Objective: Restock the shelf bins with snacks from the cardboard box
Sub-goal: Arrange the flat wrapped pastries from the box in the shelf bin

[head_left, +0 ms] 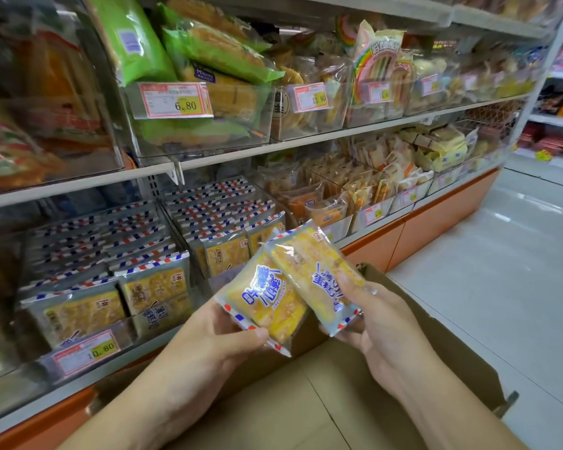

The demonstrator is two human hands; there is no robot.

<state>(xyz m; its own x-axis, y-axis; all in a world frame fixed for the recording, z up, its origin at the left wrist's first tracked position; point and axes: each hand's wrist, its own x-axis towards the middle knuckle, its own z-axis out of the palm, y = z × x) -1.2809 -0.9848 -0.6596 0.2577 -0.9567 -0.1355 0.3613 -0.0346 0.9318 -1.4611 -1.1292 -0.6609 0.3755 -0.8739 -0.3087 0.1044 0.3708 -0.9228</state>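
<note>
L hand (pixel 221 332) gripped one snack pack (pixel 264 303) by its lower edge, thumb on top, fingers curled under. R hand (pixel 376 323) gripped a second snack pack (pixel 316 280) at its lower right corner, fingers (pixel 355 287) pressed on the front face. Both packs were clear wrap w/ yellow cake slices inside, blue print, red/blue striped edge. They were tilted, tops toward 11 o'clock, the R one overlapping the L one's upper right edge. Both were held above the cardboard box (pixel 338 401), which sat at 6 o'clock, open, flaps up, inner bottom visible; no other packs could be seen in the part of the box that showed.

Bottom shelf bins (pixel 163 219) at 9-10 o'clock from the hands held upright rows of the same striped packs, stacked front to back, two bins side by side. Price tag (pixel 85 352) on the front of the L bin read 10.80. Further bins at 1-2 o'clock held other wrapped cakes; detail blurry.

Upper shelf (pixel 241 154) at 12 o'clock carried clear bins w/ green-wrapped snacks (pixel 208 53), tag 6.80 (pixel 176 100), then a 13.90 tag (pixel 311 97) and rainbow-print packs (pixel 381 60) at 1 o'clock. Orange shelf base (pixel 436 219) ran along the pale tiled floor (pixel 501 271) at 3 o'clock.
</note>
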